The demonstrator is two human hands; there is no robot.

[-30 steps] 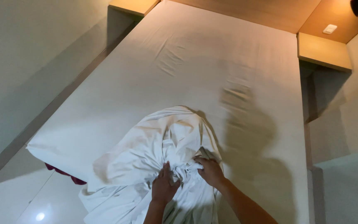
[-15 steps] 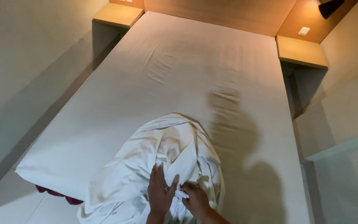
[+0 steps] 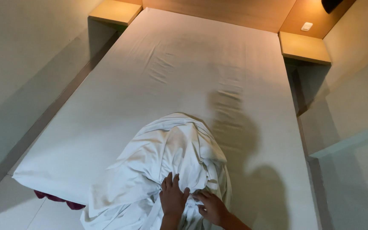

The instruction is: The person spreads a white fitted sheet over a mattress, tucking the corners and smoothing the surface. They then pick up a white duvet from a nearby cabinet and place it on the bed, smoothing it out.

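Reference landmark: the bed (image 3: 150, 85), covered by a smooth white fitted sheet with a few light creases near its middle.

Bundled white sheet (image 3: 167, 170): a crumpled heap of loose white fabric lying on the foot end of the bed, slightly left of the bed's centre line. Its lower folds spill over the foot edge toward the floor.

Left hand (image 3: 172, 198): placed flat on the near part of the bundle at the foot of the bed, fingers spread and pointing toward the head of the bed. It presses on the fabric; no fold is closed inside it.

Right hand (image 3: 209, 206): just beside the left hand, also on the bundle, fingers curled and pinching a fold of the white fabric (the grip itself is partly hidden by creases).

Other items: a dark red cloth (image 3: 58, 199) shows below the foot corner of the bed on its left side. Two wooden bedside shelves flank the head of the bed, left shelf (image 3: 115, 12) and right shelf (image 3: 305, 47). A shadow of the person falls across the right half of the bed
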